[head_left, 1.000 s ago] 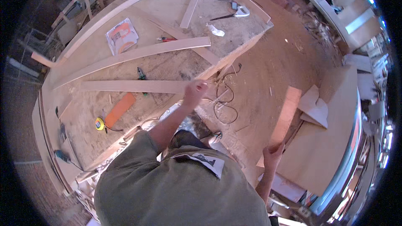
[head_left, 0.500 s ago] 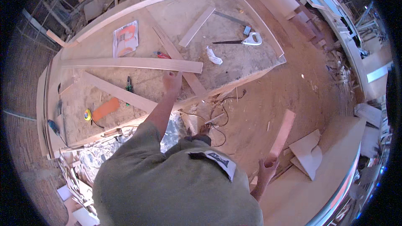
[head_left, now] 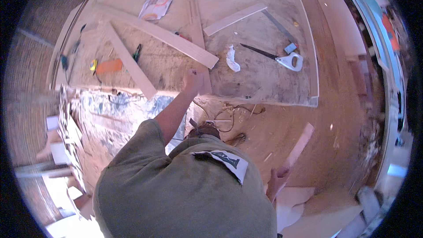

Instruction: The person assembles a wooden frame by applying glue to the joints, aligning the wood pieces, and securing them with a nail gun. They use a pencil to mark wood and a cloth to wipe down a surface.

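My left hand [head_left: 192,80] is at the near edge of the wooden worktable [head_left: 264,90], fingers curled, beside the near end of a narrow wooden slat [head_left: 197,31]. Whether it grips anything is hidden. Just beyond it, a long pale board [head_left: 163,37] lies diagonally across that slat, apart from the hand. Low on the right, my right hand [head_left: 277,178] is closed around the lower end of a flat wooden strip [head_left: 300,144], which points up and away over the floor.
A handsaw [head_left: 288,61], a crumpled white piece [head_left: 232,58] and a short slat [head_left: 235,19] lie on the table's right. Leftward are another slat [head_left: 130,59], green-handled pliers [head_left: 137,53], a tape measure [head_left: 93,65] and a printed bag [head_left: 157,3]. Cables [head_left: 231,121] trail below the table edge.
The view has turned, so the table and its boards appear rotated clockwise. My left hand has drawn back from the long board's edge toward me. My right hand still holds its strip.
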Demonstrator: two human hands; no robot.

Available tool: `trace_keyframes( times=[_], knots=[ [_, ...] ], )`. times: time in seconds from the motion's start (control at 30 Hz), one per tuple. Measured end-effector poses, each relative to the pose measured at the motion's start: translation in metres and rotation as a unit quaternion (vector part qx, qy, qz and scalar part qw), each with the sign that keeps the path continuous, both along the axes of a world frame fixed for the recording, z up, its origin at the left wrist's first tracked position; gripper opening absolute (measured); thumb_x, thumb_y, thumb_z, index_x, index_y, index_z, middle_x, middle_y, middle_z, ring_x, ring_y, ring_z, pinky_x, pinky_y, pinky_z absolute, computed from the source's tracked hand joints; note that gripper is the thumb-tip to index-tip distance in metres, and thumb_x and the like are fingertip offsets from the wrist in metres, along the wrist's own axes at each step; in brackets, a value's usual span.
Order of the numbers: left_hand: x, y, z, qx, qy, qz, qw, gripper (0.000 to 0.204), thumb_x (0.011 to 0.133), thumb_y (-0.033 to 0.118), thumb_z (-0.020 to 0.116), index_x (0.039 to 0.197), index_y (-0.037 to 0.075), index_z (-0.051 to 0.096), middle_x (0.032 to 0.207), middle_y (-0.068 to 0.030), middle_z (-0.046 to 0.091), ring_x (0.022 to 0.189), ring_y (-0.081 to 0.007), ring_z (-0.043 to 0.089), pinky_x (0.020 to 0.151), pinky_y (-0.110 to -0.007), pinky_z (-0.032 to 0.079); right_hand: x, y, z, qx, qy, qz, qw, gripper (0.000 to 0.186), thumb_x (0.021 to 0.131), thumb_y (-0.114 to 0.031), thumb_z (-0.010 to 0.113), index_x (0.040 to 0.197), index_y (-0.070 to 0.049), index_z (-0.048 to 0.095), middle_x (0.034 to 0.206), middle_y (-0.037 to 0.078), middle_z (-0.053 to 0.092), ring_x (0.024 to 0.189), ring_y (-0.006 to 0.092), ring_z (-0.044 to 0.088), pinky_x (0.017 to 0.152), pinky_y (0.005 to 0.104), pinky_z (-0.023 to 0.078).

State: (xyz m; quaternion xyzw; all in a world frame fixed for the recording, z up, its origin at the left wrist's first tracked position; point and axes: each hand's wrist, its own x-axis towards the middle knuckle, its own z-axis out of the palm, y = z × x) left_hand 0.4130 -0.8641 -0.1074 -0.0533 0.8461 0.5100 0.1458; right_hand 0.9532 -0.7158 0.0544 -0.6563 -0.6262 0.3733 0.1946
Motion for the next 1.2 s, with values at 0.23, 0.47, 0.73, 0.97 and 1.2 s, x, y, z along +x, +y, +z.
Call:
trace_keyframes(
  times=[0.23,0.47,0.73,0.97,1.2],
  knots=[
    [0.025,0.041,0.030,-0.114,0.065,0.022,0.991,0.032,0.081,0.029,0.068,0.103,0.006,0.070,0.092,-0.0168,0.073,0.092,-0.0329,0.071,0.082,-0.042,0.055,0.015,0.183,-0.020,0.055,-0.139,0.197,0.969,0.080,0.071,-0.007,0.082,0.140,0.004,0.045,0.121,0.018,0.062,0.109,0.0274,0.060,0.095,0.0365,0.048],
    [0.059,0.078,0.056,-0.460,0.132,-0.030,0.878,0.067,0.083,0.046,0.070,0.133,0.005,0.053,0.148,-0.0272,0.040,0.124,-0.0413,0.055,0.096,-0.048,0.052,-0.015,0.210,-0.017,0.069,0.030,0.187,0.979,0.075,0.072,-0.006,0.080,0.138,0.005,0.046,0.124,0.014,0.060,0.112,0.0241,0.059,0.096,0.0355,0.047],
    [0.051,0.067,0.078,-0.269,-0.033,-0.116,0.955,0.075,0.084,0.045,0.070,0.142,0.005,0.043,0.145,-0.0253,0.040,0.132,-0.0427,0.047,0.101,-0.054,0.049,-0.043,0.173,-0.041,-0.041,0.050,0.161,0.985,0.074,0.072,-0.009,0.083,0.136,0.005,0.047,0.129,0.015,0.056,0.117,0.0244,0.055,0.100,0.0364,0.044],
    [0.076,0.021,0.116,-0.323,-0.024,-0.096,0.941,0.073,0.087,0.038,0.066,0.148,0.009,0.037,0.146,-0.0261,0.039,0.131,-0.0434,0.047,0.099,-0.053,0.049,-0.079,0.160,-0.039,0.049,0.017,0.199,0.979,0.089,0.070,-0.014,0.087,0.143,0.006,0.042,0.131,0.016,0.056,0.115,0.0255,0.055,0.098,0.0355,0.045],
    [0.082,-0.019,0.124,-0.368,-0.019,-0.061,0.928,0.077,0.087,0.041,0.067,0.150,0.011,0.035,0.140,-0.0260,0.043,0.129,-0.0443,0.047,0.099,-0.055,0.047,-0.121,0.178,-0.027,-0.058,0.078,0.227,0.969,0.087,0.072,-0.013,0.087,0.143,0.005,0.041,0.129,0.015,0.056,0.117,0.0239,0.053,0.099,0.0340,0.042]
  ],
)
